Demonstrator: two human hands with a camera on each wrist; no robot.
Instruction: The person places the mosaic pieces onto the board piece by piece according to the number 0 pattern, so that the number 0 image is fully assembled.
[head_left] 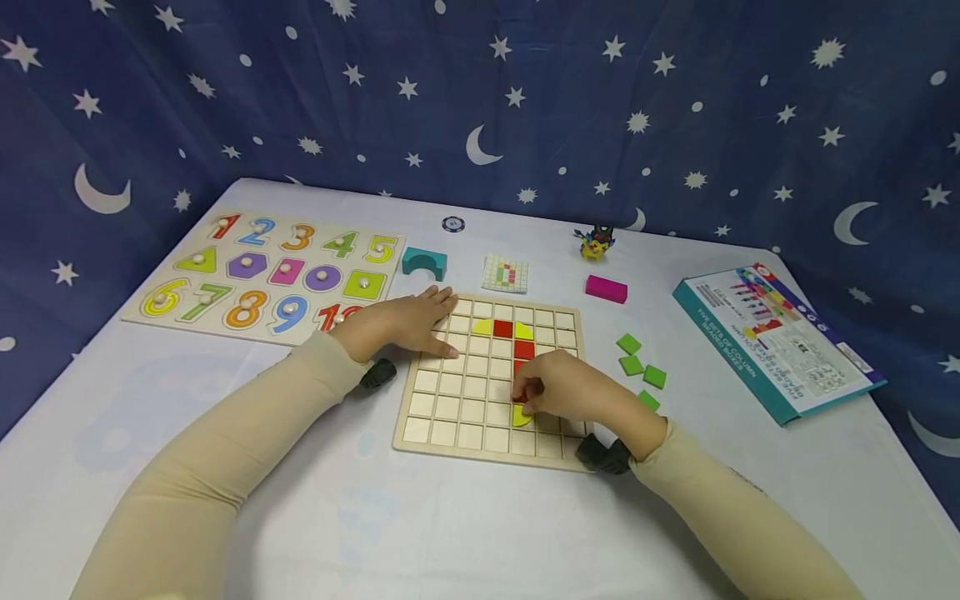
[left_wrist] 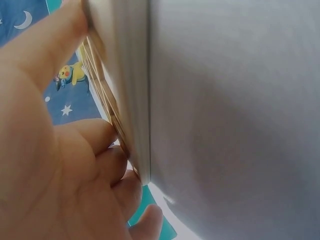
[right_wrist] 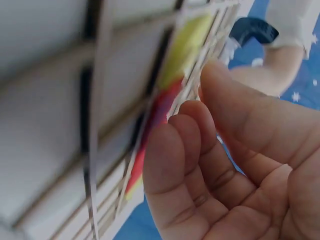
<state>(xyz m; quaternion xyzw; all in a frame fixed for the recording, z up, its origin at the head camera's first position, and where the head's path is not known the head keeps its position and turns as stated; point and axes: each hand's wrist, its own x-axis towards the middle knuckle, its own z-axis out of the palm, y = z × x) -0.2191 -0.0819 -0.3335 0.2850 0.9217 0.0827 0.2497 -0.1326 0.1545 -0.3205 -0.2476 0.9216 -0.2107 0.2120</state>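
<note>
My left hand (head_left: 408, 323) lies flat, fingers straight, on the grid board (head_left: 450, 400); my right hand (head_left: 570, 392) pinches a red tile (head_left: 520, 388) (just above the yellow one (head_left: 521, 416)).

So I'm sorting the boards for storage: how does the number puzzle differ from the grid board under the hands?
The number puzzle is full of coloured numerals and shapes with white knobs; the grid board is mostly bare square cells, with a few red and yellow tiles. No hand touches the number puzzle; the left hand rests on the grid board and the right hand pinches a red tile there. Both lie flat and look wooden.
</note>
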